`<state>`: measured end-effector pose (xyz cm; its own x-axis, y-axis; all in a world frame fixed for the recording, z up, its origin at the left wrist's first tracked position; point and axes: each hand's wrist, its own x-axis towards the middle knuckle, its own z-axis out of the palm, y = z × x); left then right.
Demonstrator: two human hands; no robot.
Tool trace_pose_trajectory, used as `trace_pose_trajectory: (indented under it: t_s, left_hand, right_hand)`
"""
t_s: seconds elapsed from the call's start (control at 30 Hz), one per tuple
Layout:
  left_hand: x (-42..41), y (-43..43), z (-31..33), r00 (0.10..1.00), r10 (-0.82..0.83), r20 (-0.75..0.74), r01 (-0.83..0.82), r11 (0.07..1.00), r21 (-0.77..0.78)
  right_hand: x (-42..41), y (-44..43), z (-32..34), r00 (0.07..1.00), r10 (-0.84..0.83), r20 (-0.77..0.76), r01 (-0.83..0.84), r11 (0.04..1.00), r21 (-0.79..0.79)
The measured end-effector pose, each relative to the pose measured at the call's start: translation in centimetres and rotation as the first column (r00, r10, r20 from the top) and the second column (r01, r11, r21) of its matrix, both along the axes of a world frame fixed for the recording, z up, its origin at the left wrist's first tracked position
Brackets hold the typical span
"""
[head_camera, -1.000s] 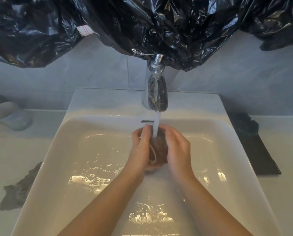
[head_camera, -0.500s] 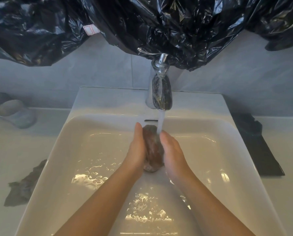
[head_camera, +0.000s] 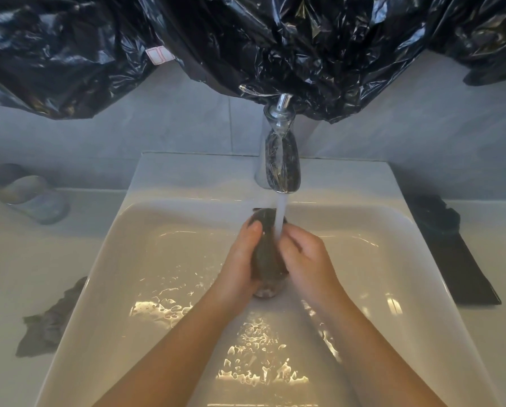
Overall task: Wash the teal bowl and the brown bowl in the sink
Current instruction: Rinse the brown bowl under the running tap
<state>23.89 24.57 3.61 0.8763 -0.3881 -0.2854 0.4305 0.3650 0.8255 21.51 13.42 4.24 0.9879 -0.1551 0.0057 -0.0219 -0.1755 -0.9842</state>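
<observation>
A dark brown bowl (head_camera: 267, 257) stands on edge between my two hands, low inside the white sink (head_camera: 157, 259) and under the running water. My left hand (head_camera: 240, 259) presses its left side, thumb near the upper rim. My right hand (head_camera: 307, 259) wraps the right side. The stream from the chrome faucet (head_camera: 281, 160) falls onto the bowl's top edge between my fingers. A pale bluish bowl-like object (head_camera: 37, 201), blurred, lies on the counter at far left.
Shallow water ripples on the sink floor. A crumpled dark cloth (head_camera: 49, 321) lies on the counter left of the sink. A black flat item (head_camera: 457, 254) sits on the right counter. Black plastic bags (head_camera: 245, 39) hang just above the faucet.
The bowl has turned between my hands and stands more on edge. My right fingers have curled further around it. Water keeps running.
</observation>
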Motion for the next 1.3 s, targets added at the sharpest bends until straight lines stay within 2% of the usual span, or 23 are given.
trace_pose_trajectory:
  t_s: [0.03,0.1,0.13,0.2,0.23,0.27,0.37,0.43,0.5,0.53,0.57,0.63,0.67,0.7,0.8,0.87,0.93,1.0,1.03,1.07,1.17,1.23,1.3]
  left_hand:
    - [0.0,0.0,0.3,0.994,-0.021,-0.112,0.011,0.996,-0.089]
    - [0.2,0.3,0.4,0.978,-0.056,-0.201,0.011,0.975,-0.22]
    - [0.3,0.4,0.4,0.97,-0.064,-0.234,-0.003,0.962,-0.274]
    - [0.4,0.4,0.2,0.965,-0.055,-0.255,-0.019,0.96,-0.278]
    - [0.5,0.4,0.2,0.969,-0.034,-0.246,-0.028,0.969,-0.244]
    - [0.6,0.4,0.0,0.976,0.01,-0.218,-0.048,0.984,-0.171]
    - [0.9,1.0,-0.2,0.991,0.127,0.044,-0.132,0.98,0.146]
    - [1.0,1.4,-0.6,0.953,0.131,0.275,-0.232,0.897,0.376]
    - [0.9,1.7,-1.1,0.867,0.058,0.494,-0.371,0.738,0.563]
    - [0.8,1.8,-0.9,0.799,-0.007,0.602,-0.454,0.65,0.61]
    - [0.7,1.8,-0.7,0.695,-0.118,0.709,-0.52,0.599,0.609]
    - [0.4,2.0,-0.5,0.411,-0.392,0.823,-0.542,0.621,0.566]
    - [0.2,2.0,-0.5,0.307,-0.508,0.805,-0.513,0.624,0.59]
    - [0.0,2.1,-0.5,0.263,-0.606,0.751,-0.49,0.586,0.645]
    - [0.0,2.4,-1.4,0.229,-0.759,0.609,-0.483,0.454,0.748]
    - [0.4,2.3,-1.7,0.171,-0.765,0.621,-0.515,0.468,0.719]
    - [0.5,2.0,-1.2,0.184,-0.707,0.683,-0.498,0.532,0.685]
    - [0.0,1.5,-0.6,0.276,-0.613,0.741,-0.428,0.612,0.666]
    - [-0.2,1.3,-0.4,0.333,-0.583,0.741,-0.376,0.639,0.671]
    - [-0.2,1.3,-0.3,0.344,-0.593,0.728,-0.345,0.642,0.685]
    - [0.5,2.4,-0.5,0.133,-0.771,0.623,-0.505,0.488,0.711]
    - [1.2,3.8,-0.3,0.137,-0.857,0.496,-0.557,0.347,0.754]
    - [1.2,4.4,-0.3,0.193,-0.868,0.458,-0.533,0.299,0.791]
  right_hand:
    - [0.1,-0.2,-0.2,0.989,-0.083,0.123,0.106,0.976,-0.192]
    - [0.2,-0.6,-1.0,0.95,-0.172,0.262,0.261,0.897,-0.356]
    - [0.3,-0.7,-1.1,0.95,-0.2,0.238,0.274,0.902,-0.334]
    - [0.5,-0.7,-0.5,0.974,-0.226,-0.02,0.223,0.969,-0.103]
    - [0.6,-0.7,-0.3,0.969,-0.197,-0.146,0.204,0.978,0.036]
    - [0.7,-0.7,-0.4,0.963,-0.173,-0.206,0.201,0.972,0.123]
    - [0.9,-1.0,-0.5,0.96,-0.174,-0.22,0.205,0.97,0.128]
    - [0.9,-1.1,-0.7,0.96,-0.204,-0.194,0.23,0.966,0.119]
    - [0.9,-1.3,-0.6,0.949,-0.256,-0.183,0.28,0.952,0.123]
    - [0.9,-1.4,-0.7,0.942,-0.28,-0.183,0.304,0.945,0.118]
    - [1.0,-1.5,-0.9,0.938,-0.295,-0.182,0.316,0.943,0.103]
    - [1.0,-1.5,-1.1,0.936,-0.302,-0.18,0.318,0.945,0.069]
    - [1.0,-1.5,-1.2,0.935,-0.306,-0.177,0.32,0.946,0.057]
    - [1.0,-1.5,-1.2,0.935,-0.309,-0.172,0.321,0.946,0.049]
    - [1.1,-1.9,-1.2,0.933,-0.319,-0.164,0.328,0.944,0.033]
    - [1.1,-2.0,-1.3,0.922,-0.333,-0.197,0.357,0.929,0.098]
    - [1.1,-1.8,-1.3,0.929,-0.247,-0.276,0.339,0.866,0.367]
    - [0.8,-1.2,-1.1,0.942,-0.031,-0.335,0.263,0.687,0.677]
    - [0.5,-0.9,-0.8,0.938,0.057,-0.342,0.238,0.61,0.756]
    - [0.4,-0.7,-0.7,0.934,0.107,-0.341,0.227,0.562,0.796]
    - [0.3,-0.6,-0.6,0.932,0.148,-0.33,0.218,0.497,0.84]
    - [0.3,-0.7,-0.5,0.927,0.157,-0.34,0.232,0.47,0.851]
    - [0.4,-0.6,-0.4,0.915,0.159,-0.371,0.262,0.463,0.846]
